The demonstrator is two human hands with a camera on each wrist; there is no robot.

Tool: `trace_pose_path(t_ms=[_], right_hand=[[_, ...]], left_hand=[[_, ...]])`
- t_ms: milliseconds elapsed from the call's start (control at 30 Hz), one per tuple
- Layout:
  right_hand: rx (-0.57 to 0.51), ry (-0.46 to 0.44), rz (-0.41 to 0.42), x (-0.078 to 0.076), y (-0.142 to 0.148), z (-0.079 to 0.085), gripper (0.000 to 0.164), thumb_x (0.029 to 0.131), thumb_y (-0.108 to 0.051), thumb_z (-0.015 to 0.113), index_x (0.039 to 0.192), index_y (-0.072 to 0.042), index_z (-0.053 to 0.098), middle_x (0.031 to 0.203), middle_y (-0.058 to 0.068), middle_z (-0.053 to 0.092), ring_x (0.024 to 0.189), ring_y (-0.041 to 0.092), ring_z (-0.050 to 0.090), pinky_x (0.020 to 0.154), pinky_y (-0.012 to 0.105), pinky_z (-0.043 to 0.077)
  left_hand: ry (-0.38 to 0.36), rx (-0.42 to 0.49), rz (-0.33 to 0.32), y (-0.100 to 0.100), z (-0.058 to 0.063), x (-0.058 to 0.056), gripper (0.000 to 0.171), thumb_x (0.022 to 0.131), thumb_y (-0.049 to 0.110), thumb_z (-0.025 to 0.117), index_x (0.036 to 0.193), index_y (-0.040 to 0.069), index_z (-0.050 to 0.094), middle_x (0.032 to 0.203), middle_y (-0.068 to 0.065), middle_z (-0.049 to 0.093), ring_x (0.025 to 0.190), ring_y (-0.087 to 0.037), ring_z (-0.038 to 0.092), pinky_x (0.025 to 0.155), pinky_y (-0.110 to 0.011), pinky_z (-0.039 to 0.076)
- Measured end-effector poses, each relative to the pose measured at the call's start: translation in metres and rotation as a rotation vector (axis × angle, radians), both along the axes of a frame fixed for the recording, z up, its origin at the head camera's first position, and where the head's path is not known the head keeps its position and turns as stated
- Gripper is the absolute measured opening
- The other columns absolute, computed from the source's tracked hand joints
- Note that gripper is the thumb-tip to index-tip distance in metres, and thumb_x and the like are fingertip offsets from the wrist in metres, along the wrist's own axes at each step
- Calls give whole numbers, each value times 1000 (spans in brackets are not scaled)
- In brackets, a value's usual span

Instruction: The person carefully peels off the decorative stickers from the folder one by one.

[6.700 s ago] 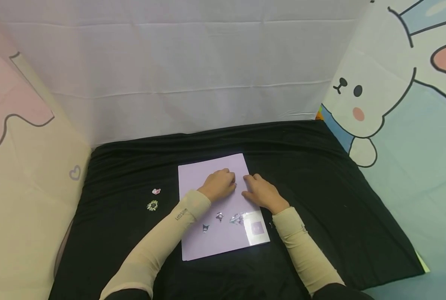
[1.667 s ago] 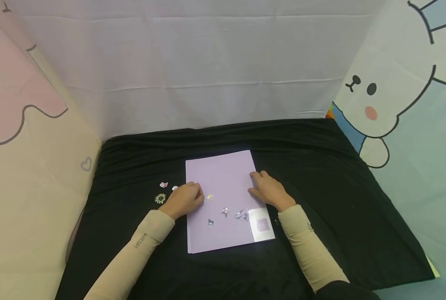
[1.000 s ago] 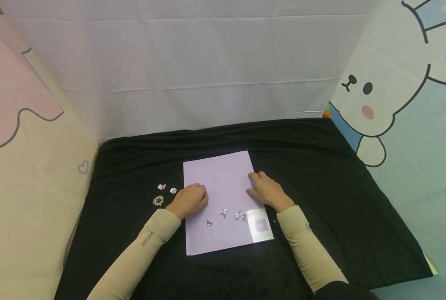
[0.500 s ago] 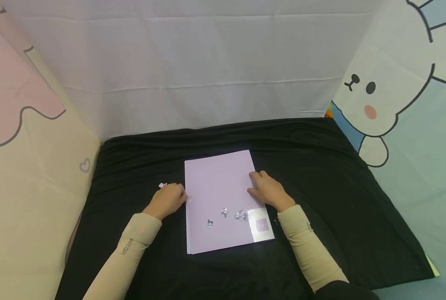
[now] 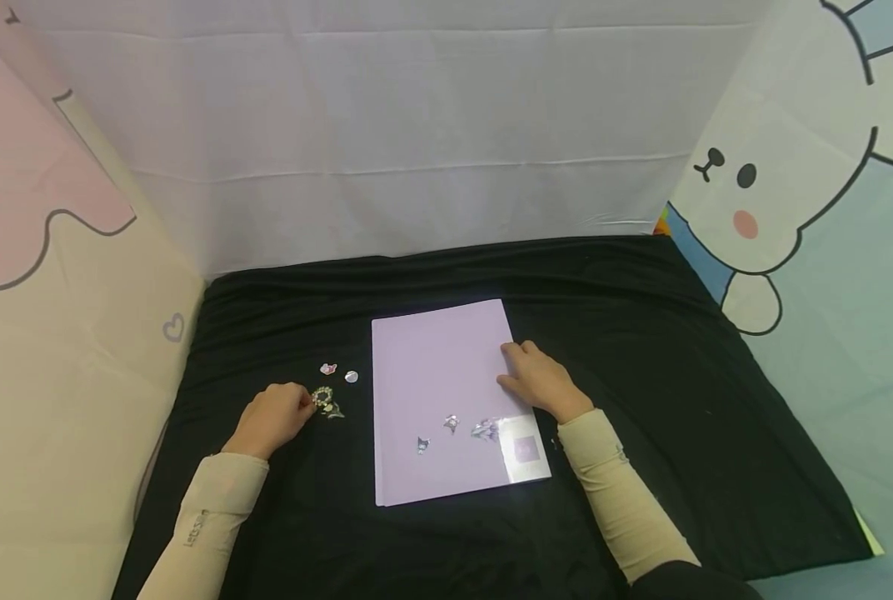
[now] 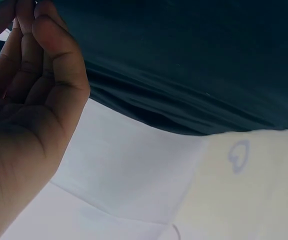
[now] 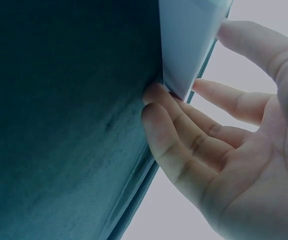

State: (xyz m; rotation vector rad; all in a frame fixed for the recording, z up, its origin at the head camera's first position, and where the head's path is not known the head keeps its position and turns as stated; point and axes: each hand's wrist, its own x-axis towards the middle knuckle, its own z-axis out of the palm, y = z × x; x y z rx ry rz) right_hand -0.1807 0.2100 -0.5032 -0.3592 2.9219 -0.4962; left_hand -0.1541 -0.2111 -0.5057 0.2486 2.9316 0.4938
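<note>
Two grips (image 5: pixel 270 418) (image 5: pixel 538 383), one lilac folder (image 5: pixel 437 362)

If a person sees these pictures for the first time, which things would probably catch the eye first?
Probably the pale lilac folder, lying on black cloth near the middle of the head view. Next might come the large cartoon rabbit on the hanging at the right. After these, perhaps a small greenish ring on the cloth, left of the folder.
</note>
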Motion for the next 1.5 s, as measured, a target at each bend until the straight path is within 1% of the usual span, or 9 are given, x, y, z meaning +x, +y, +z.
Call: trace_pose_path(t_ms=[233,433,633,767,900,1033,1167,1367,1500], right_hand=[[8,11,-2,0,1,1,58,94,-27,71,141,0,51,122,24,57,100,33,62,83,49,54],[12,0,6,0,0,1,58,94,-27,70,141,0,50,122,24,57,101,33,62,84,48,54],[15,5,-1,-1,0,2,58,94,-27,71,141,-1,50,121,23,57,100,32,62,83,48,54],[13,-1,-9,-2,-1,1,58,94,-27,70,142,-2,50,123,23,56,102,33,61,84,49,53],[17,-10,-14,-2,-2,-1,58,94,-28,70,142,-2,49,124,23,56,104,33,61,86,50,53],[16,-6,-12,-2,-1,-2,58,94,-28,71,142,-2,50,124,23,56,104,33,61,85,50,53],[12,-5,-14,-2,-1,-2,58,94,-28,71,142,-2,50,123,23,56,102,33,61,83,50,53],[12,3,-19,-1,0,-1,58,94,-28,71,141,-3,50,122,22,57,100,32,62,82,49,54],[8,10,-10,1,0,0,57,94,-28,71,141,-2,50,122,22,57,99,31,62,81,48,54]], left_hand=[[38,8,17,-6,2,-1,11,93,12,68,90,3,74,75,-5,65,56,-18,54,53,-40,48],[36,11,7,2,4,-5,10,92,12,68,89,4,74,73,-3,63,57,-19,53,53,-39,45],[116,52,-44,20,4,-9,7,89,11,72,87,5,75,73,-2,65,57,-17,52,53,-38,46],[145,69,-93,44,1,-11,7,88,12,74,90,5,75,74,-3,66,57,-16,52,53,-36,47],[156,73,-158,76,-6,-10,7,89,14,74,91,7,76,75,-2,64,61,-15,53,56,-32,48],[207,68,-235,109,-8,-9,5,88,12,71,85,11,75,73,1,60,64,-14,54,58,-31,48],[267,55,-323,140,-10,-10,6,87,12,70,85,13,75,73,2,62,64,-13,56,61,-31,50],[262,66,-473,185,-10,-5,12,90,17,69,98,13,77,84,1,67,70,-11,59,64,-28,52],[255,79,-572,206,-9,1,14,90,19,72,101,12,77,86,0,67,70,-10,58,64,-25,51]])
